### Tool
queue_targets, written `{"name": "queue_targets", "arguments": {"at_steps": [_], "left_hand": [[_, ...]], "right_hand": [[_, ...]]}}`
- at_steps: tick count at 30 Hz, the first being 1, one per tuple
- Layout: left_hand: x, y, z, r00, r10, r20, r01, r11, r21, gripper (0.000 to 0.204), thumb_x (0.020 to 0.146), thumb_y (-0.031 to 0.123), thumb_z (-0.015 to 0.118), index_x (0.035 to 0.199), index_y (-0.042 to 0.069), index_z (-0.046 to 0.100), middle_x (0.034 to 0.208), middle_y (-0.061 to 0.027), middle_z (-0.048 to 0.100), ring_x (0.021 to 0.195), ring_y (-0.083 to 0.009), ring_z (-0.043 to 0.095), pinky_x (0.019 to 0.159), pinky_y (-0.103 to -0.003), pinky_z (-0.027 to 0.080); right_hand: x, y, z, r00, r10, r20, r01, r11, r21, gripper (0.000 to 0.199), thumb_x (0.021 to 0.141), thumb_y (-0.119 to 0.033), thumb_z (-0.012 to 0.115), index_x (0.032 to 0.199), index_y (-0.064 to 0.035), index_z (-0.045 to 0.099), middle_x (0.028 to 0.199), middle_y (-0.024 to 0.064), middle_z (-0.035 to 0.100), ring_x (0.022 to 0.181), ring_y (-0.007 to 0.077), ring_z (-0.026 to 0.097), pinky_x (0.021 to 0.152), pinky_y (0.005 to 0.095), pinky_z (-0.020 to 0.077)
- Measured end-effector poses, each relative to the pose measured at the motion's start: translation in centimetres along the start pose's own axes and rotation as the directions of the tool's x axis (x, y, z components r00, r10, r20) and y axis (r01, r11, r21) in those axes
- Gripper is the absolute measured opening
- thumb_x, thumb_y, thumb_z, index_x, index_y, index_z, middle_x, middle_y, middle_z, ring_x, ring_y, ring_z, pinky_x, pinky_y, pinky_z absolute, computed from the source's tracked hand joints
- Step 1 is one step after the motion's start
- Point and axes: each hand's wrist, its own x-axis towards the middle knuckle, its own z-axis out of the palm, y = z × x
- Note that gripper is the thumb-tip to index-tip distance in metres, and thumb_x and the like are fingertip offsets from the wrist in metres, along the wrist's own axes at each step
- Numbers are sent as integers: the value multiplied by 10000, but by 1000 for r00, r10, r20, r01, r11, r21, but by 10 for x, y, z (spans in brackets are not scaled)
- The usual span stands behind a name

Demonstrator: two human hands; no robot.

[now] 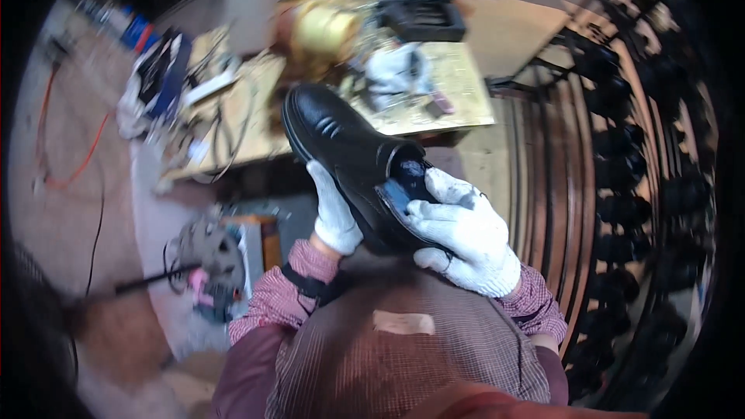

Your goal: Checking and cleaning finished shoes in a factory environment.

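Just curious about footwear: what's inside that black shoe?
Inside the black shoe, blue material is visible. The right hand partly covers the interior, and anything inside the toe is hidden from view.

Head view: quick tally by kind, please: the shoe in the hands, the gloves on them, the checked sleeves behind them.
Black shoe: 1
White gloves: 2
Checked sleeves: 2
Total: 5

A shoe [334, 136] hides part of the left hand [334, 209], the right hand [469, 226] part of the shoe's opening [411, 172]. A spool [326, 29] blurs on the desk [467, 99]; at right, a rack [543, 186] is cut off.
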Motion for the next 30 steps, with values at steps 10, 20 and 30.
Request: {"name": "queue_targets", "arguments": {"at_steps": [10,20,30], "left_hand": [[12,119,-73,836,514,-190,-438,835,333,922,956,797,358,1584,122,365,1557,-107,479,1387,-304,496,1192,-438,383],[73,165,-110,802,577,-156,-506,795,335,915,969,777,366,1567,84,376,1530,-146,491,1375,-317,501,1187,-471,389],[79,142,-68,941,207,266,-107,931,-348,679,1089,473,378,1510,-59,348,1481,-264,487,1342,-396,512,1215,-520,345]], "right_hand": [[-13,40,29,962,269,53,-246,933,-261,494,940,-390,712,1285,-39,673,1297,158,679,1289,399,587,1069,474,466],[-60,48,36,841,538,58,-513,827,-231,536,959,-498,646,1256,-56,698,1265,158,694,1257,394,608,1067,477,468],[-32,64,38,879,462,122,-417,866,-275,520,958,-480,646,1228,-40,709,1247,163,700,1239,403,615,1060,499,459]]}}
